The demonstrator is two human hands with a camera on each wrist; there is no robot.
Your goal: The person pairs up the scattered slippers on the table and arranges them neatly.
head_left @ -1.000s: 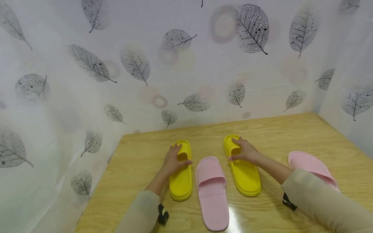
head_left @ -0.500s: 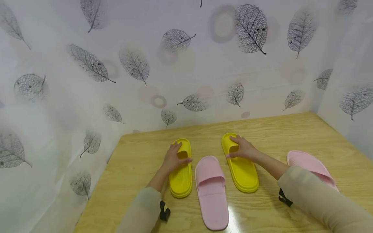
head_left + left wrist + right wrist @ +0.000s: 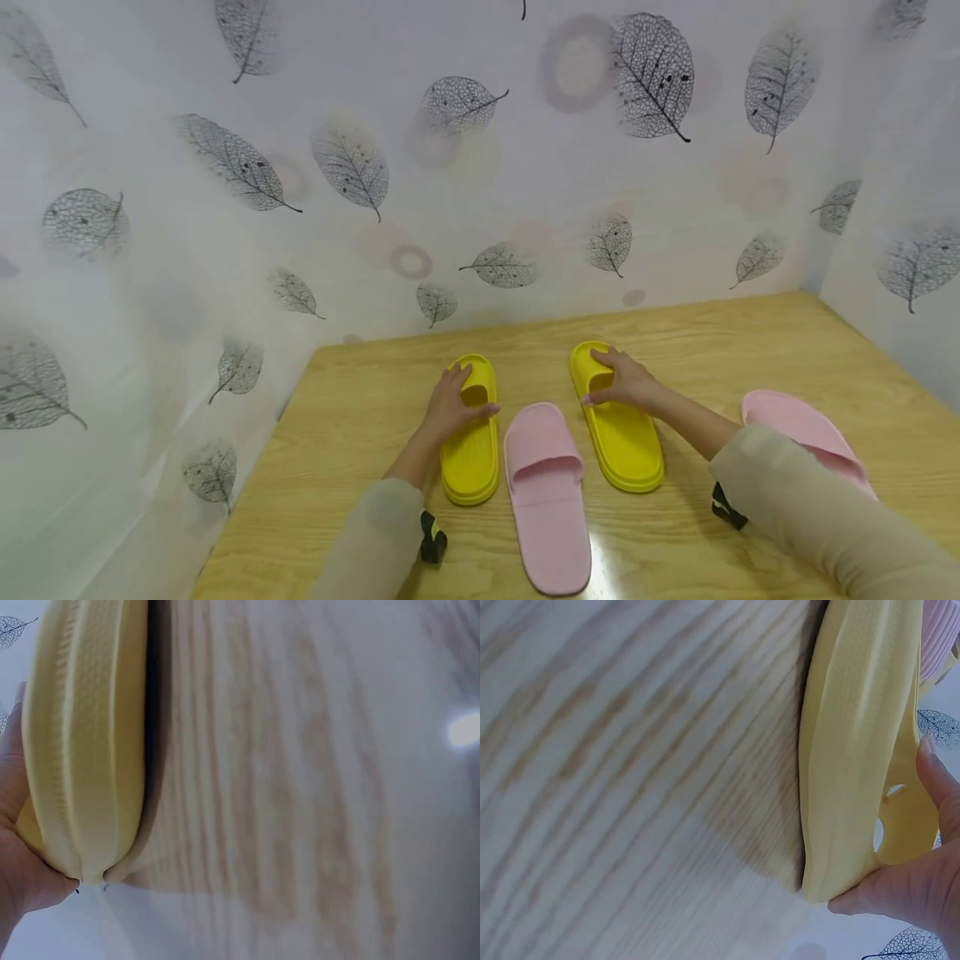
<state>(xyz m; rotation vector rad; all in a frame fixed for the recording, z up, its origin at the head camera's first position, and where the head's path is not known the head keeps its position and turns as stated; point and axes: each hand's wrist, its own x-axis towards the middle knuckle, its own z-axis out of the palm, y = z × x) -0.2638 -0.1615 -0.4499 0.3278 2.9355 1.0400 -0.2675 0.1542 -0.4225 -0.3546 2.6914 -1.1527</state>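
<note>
In the head view, my left hand (image 3: 450, 408) grips the left yellow slipper (image 3: 471, 467) across its strap, thumb at the right side and fingers over the top. My right hand (image 3: 630, 387) holds the other yellow slipper (image 3: 628, 450) the same way, with its thumb at the left edge. Both slippers point toward the back wall. Between them, a little nearer, lies a pink slipper (image 3: 555, 533). The left wrist view has the side of a yellow slipper (image 3: 94, 735) up close; the right wrist view shows the other yellow slipper (image 3: 847, 772) with thumb and fingers at its toe end.
A second pink slipper (image 3: 795, 417) lies at the right, partly hidden by my right sleeve (image 3: 795, 500). Everything rests on a wood-grain tabletop (image 3: 360, 400). Leaf-patterned sheeting (image 3: 510, 183) stands behind it and along both sides.
Both yellow slippers have slid slightly toward the back wall with my hands on them. The right one has also shifted a little left. The pink slippers stay put.
</note>
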